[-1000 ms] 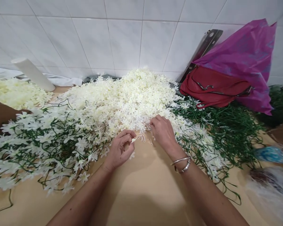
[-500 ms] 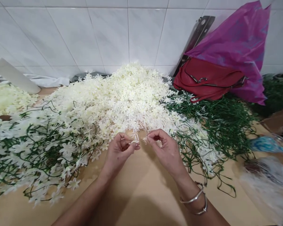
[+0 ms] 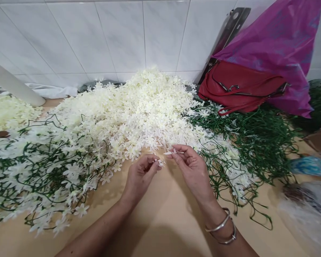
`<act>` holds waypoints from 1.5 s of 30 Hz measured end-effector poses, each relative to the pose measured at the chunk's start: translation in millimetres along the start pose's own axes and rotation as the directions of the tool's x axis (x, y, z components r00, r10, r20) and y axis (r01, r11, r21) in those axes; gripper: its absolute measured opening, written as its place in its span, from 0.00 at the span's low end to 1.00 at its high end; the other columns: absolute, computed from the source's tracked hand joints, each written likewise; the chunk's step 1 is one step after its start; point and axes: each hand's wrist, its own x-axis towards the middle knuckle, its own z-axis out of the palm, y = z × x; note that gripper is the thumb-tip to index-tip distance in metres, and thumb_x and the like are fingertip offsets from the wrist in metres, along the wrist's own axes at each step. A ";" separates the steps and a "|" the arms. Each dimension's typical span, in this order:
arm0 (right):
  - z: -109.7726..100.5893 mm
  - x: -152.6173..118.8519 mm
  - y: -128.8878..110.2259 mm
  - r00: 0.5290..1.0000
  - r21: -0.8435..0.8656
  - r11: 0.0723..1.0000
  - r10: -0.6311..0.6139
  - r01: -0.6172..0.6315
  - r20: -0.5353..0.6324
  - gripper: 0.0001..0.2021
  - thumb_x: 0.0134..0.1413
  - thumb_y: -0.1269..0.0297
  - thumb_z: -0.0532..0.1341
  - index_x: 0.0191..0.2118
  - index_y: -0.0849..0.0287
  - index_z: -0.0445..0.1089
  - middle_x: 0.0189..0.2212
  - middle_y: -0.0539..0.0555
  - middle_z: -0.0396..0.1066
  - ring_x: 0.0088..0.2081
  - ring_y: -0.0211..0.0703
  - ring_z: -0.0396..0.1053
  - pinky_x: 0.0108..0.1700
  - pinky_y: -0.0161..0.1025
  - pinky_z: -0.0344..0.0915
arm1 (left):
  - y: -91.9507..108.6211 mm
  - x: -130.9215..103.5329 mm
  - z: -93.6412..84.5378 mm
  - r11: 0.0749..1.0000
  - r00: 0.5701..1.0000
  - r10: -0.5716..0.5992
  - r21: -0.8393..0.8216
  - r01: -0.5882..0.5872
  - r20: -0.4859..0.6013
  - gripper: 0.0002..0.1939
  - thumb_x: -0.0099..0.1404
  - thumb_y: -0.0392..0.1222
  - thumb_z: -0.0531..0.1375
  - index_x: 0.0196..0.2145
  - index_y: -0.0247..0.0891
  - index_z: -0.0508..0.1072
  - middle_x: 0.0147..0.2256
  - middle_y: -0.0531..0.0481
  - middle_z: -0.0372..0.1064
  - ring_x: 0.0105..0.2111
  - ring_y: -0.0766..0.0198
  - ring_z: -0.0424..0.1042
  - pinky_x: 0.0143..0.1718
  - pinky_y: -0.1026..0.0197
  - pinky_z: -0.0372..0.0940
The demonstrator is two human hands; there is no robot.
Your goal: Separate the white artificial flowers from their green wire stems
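Between the thumb and fingers of my left hand [image 3: 142, 175] is pinched a small white artificial flower [image 3: 159, 162]. My right hand [image 3: 190, 167] grips a thin white stamen piece [image 3: 174, 152] between thumb and forefinger, its ends sticking out to both sides. The two hands are a short gap apart above the wooden table [image 3: 160, 214]. Just beyond them rises a big heap of loose cream-white flower heads [image 3: 149, 103], with thin white stamens [image 3: 160, 137] along its near edge.
White flowers on green stems [image 3: 56, 171] spread at left. Bare green stems [image 3: 256, 139] lie at right, below a red handbag [image 3: 243, 84] and a purple plastic bag [image 3: 280, 46]. A white roll [image 3: 18, 85] leans at far left; clear plastic [image 3: 307, 210] lies at right.
My left hand has shifted slightly right and down with the flower. The white piece in my right hand now shows lengthwise across the fingertips. The view has tilted a little.
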 end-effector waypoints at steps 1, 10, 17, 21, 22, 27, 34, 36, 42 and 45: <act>0.1 -0.2 -0.4 1.000 -0.004 1.000 0.003 -0.003 -0.002 0.14 0.59 0.58 0.69 0.49 0.54 0.74 0.41 0.54 0.79 0.43 0.46 0.80 0.48 0.43 0.73 | 0.0 3.9 0.7 1.000 0.999 0.003 -0.023 -0.004 -0.037 0.11 0.69 0.47 0.65 0.43 0.38 0.75 0.34 0.50 0.77 0.35 0.63 0.78 0.38 0.64 0.69; -4.4 -1.2 -2.7 0.967 -0.238 0.944 -0.249 0.229 -0.058 0.02 0.62 0.64 0.66 0.39 0.55 0.76 0.36 0.52 0.72 0.36 0.42 0.71 0.42 0.41 0.68 | 9.0 2.3 5.9 0.980 0.973 -0.105 -0.188 0.066 -0.206 0.20 0.56 0.53 0.74 0.36 0.36 0.77 0.29 0.52 0.78 0.29 0.63 0.80 0.32 0.65 0.71; 8.1 -10.0 -3.9 0.988 -0.055 0.990 -0.126 0.131 0.091 0.04 0.62 0.63 0.67 0.41 0.55 0.77 0.33 0.51 0.76 0.36 0.42 0.73 0.43 0.41 0.70 | 15.5 -5.6 7.8 0.928 0.950 -0.255 -0.320 0.189 -0.179 0.22 0.53 0.55 0.75 0.36 0.35 0.80 0.31 0.49 0.81 0.33 0.60 0.82 0.37 0.62 0.75; 14.5 -13.7 -2.0 0.975 -0.061 0.976 -0.201 0.207 0.095 0.01 0.61 0.66 0.68 0.39 0.53 0.77 0.41 0.53 0.78 0.46 0.46 0.75 0.53 0.45 0.69 | 19.9 -7.2 7.5 0.936 0.957 -0.227 -0.313 0.164 -0.177 0.18 0.56 0.52 0.74 0.34 0.35 0.81 0.32 0.50 0.81 0.33 0.62 0.81 0.39 0.62 0.74; 15.5 -14.3 -0.9 0.969 -0.084 0.968 -0.226 0.235 0.099 0.01 0.61 0.66 0.68 0.38 0.53 0.77 0.42 0.53 0.78 0.48 0.46 0.74 0.55 0.45 0.69 | 20.5 -7.5 7.4 0.938 0.960 -0.219 -0.308 0.158 -0.176 0.17 0.56 0.52 0.74 0.34 0.35 0.81 0.31 0.50 0.80 0.33 0.62 0.80 0.39 0.62 0.74; 17.7 -16.2 7.4 0.966 -0.238 0.936 -0.243 0.258 0.091 0.02 0.62 0.67 0.67 0.38 0.52 0.78 0.37 0.52 0.77 0.42 0.46 0.74 0.51 0.45 0.70 | 17.9 -9.6 7.5 0.949 0.968 -0.188 -0.285 0.135 -0.167 0.15 0.59 0.51 0.73 0.34 0.36 0.82 0.31 0.50 0.80 0.33 0.64 0.77 0.41 0.62 0.72; 18.2 -16.7 11.8 0.961 -0.322 0.905 -0.260 0.277 0.095 0.05 0.62 0.69 0.66 0.38 0.52 0.79 0.43 0.54 0.74 0.48 0.48 0.73 0.53 0.46 0.69 | 10.3 -11.4 7.8 0.974 0.977 -0.116 -0.215 0.075 -0.180 0.11 0.63 0.48 0.70 0.37 0.37 0.82 0.32 0.52 0.79 0.34 0.66 0.74 0.41 0.64 0.70; 19.7 -17.3 12.0 0.964 -0.314 0.911 -0.247 0.266 0.099 0.04 0.62 0.68 0.66 0.37 0.53 0.79 0.42 0.54 0.74 0.47 0.48 0.73 0.52 0.46 0.69 | 9.9 -12.1 8.7 0.976 0.979 -0.091 -0.212 0.051 -0.185 0.11 0.64 0.48 0.70 0.36 0.37 0.82 0.31 0.52 0.79 0.33 0.66 0.74 0.40 0.64 0.70; 24.1 -19.9 12.8 0.946 -0.391 0.863 -0.310 0.321 0.092 0.05 0.62 0.70 0.64 0.35 0.53 0.76 0.41 0.55 0.74 0.47 0.49 0.73 0.53 0.47 0.68 | 5.4 -17.6 12.6 0.992 0.983 -0.019 -0.124 -0.005 -0.184 0.10 0.67 0.47 0.68 0.39 0.38 0.82 0.36 0.50 0.81 0.38 0.61 0.78 0.43 0.62 0.72; 24.5 -20.0 12.4 0.948 -0.399 0.861 -0.304 0.317 0.096 0.05 0.62 0.70 0.64 0.35 0.54 0.75 0.41 0.55 0.74 0.47 0.49 0.73 0.52 0.48 0.69 | 1.2 -19.5 13.7 0.998 0.979 0.017 -0.055 -0.029 -0.203 0.09 0.67 0.46 0.68 0.42 0.40 0.81 0.39 0.49 0.82 0.39 0.61 0.79 0.43 0.63 0.72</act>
